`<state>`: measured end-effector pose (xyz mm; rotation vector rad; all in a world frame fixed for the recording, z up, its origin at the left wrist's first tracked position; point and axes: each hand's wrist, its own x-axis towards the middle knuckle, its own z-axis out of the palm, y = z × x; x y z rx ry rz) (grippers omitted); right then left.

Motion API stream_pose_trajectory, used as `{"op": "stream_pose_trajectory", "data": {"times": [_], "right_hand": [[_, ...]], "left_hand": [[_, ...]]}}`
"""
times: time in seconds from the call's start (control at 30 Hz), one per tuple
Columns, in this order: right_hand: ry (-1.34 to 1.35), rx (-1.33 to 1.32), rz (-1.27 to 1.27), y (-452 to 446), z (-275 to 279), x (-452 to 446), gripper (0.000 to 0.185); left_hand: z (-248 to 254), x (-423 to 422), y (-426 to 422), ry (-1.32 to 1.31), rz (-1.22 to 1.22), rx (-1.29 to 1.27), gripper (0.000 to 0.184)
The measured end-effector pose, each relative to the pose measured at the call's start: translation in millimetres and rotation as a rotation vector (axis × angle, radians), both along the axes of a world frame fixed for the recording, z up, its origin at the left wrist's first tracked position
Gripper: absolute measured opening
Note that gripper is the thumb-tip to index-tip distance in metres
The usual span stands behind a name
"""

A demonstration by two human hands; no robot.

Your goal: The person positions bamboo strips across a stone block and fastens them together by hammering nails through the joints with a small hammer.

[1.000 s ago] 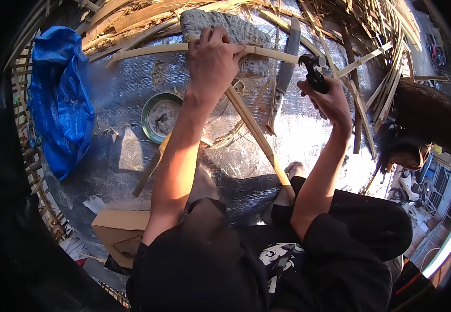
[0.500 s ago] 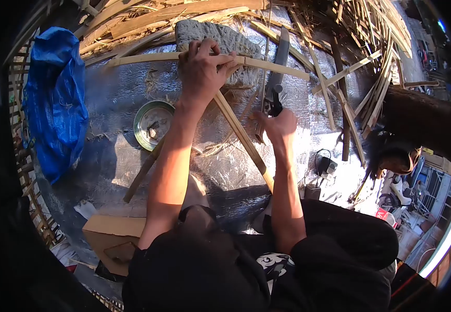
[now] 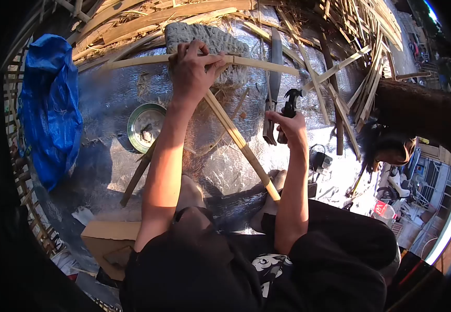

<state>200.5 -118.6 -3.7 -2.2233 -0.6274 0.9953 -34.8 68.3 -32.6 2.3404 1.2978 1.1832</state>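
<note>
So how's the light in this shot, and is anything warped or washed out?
In the head view, hard sun nearly whites out the foil sheet beside the right hand; the left forearm is brightly sunlit; the black shirt loses detail; the wide lens bends the surroundings inside a dark, rounded border; the hammer stays readable.

The floor sheet [image 3: 98, 161] is silvery foil, crinkled and glossy, glaring where sun strikes it. On it, the block [image 3: 204, 40] looks like rough, matt, pitted stone or concrete. The bag [image 3: 51, 112] is blue woven plastic, creased with a sheen. The pale strip [image 3: 264, 64] and the jointed pole [image 3: 236, 136] look like bamboo, fairly smooth. The hammer's head [image 3: 292, 95] is dark metal; the blade [image 3: 276, 57] is dull gray metal. The box [image 3: 105, 234] is matt brown cardboard, and the clothing [image 3: 183, 270] is soft black cloth.
</note>
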Motion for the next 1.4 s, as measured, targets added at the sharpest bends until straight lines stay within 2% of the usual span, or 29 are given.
{"op": "stream_pose_trajectory", "data": {"times": [0.07, 0.23, 0.37, 0.43, 0.53, 0.67, 0.73, 0.77, 0.83, 0.9, 0.93, 1.0, 1.03, 1.07, 1.1, 1.17, 1.2, 1.27, 1.3, 1.33, 1.37, 1.4], "right_hand": [[0.012, 0.046, -0.018, -2, -14, 3, 0.054], [0.187, 0.111, -0.107, -4, -16, 3, 0.046], [0.320, 0.199, -0.300, -5, -2, 13, 0.041], [0.358, 0.323, -0.312, -10, 17, 28, 0.036], [0.198, 0.270, -0.229, -14, 61, 49, 0.030], [0.071, 0.297, -0.166, -21, 72, 60, 0.033], [-0.180, 0.165, -0.086, -16, 74, 54, 0.032], [-0.175, 0.171, -0.076, -16, 76, 51, 0.032], [-0.207, 0.277, -0.197, -17, 79, 46, 0.032], [-0.278, 0.188, -0.225, -20, 83, 61, 0.031], [-0.357, 0.289, -0.253, -19, 81, 61, 0.031], [-0.339, 0.353, -0.230, -19, 96, 54, 0.034], [-0.427, 0.340, -0.217, -15, 105, 46, 0.031], [-0.362, 0.420, -0.194, -11, 108, 43, 0.027], [-0.367, 0.433, -0.092, -4, 122, 28, 0.025], [-0.274, 0.457, 0.007, 12, 138, -10, 0.025], [-0.242, 0.461, 0.035, 24, 145, -36, 0.025], [-0.175, 0.528, 0.107, 44, 153, -94, 0.023], [-0.049, 0.532, 0.267, 54, 153, -113, 0.022], [-0.050, 0.545, 0.375, 63, 156, -147, 0.021], [-0.020, 0.398, 0.503, 72, 163, -176, 0.019], [-0.002, 0.454, 0.673, 82, 156, -202, 0.021]], "left_hand": [[2, -1, 3, -0.012, 0.003, 0.009, 0.018], [2, 0, -2, 0.000, -0.006, 0.028, 0.016], [-2, -2, 0, -0.004, -0.016, 0.031, 0.017], [-7, -2, 1, -0.009, -0.012, 0.035, 0.017], [-7, 0, 2, -0.041, 0.008, 0.069, 0.016], [-9, 0, 3, -0.057, 0.008, 0.060, 0.017], [-8, 0, 4, -0.051, -0.002, 0.058, 0.018], [-9, -1, 3, -0.048, 0.008, 0.064, 0.018], [-6, -1, 1, -0.059, 0.003, 0.032, 0.016], [-4, 1, -1, -0.033, 0.039, 0.002, 0.016], [-4, 1, -2, -0.044, 0.034, 0.024, 0.017], [-3, 1, -1, -0.037, 0.034, 0.028, 0.018], [-2, 3, -1, -0.015, 0.060, 0.030, 0.018], [-2, 6, -3, -0.024, 0.059, 0.020, 0.016], [-2, 5, -5, -0.026, 0.065, 0.008, 0.016], [1, 10, -10, 0.074, 0.132, -0.008, 0.019], [0, 12, -13, 0.019, 0.123, 0.038, 0.024], [7, 12, -20, 0.033, 0.142, 0.004, 0.022], [10, 12, -26, 0.015, 0.134, -0.036, 0.023], [0, 12, -34, 0.027, 0.153, -0.043, 0.023], [-18, 11, -39, 0.607, 0.473, 0.243, 0.022], [-18, 10, -40, 0.915, 0.628, 0.383, 0.022]]}}
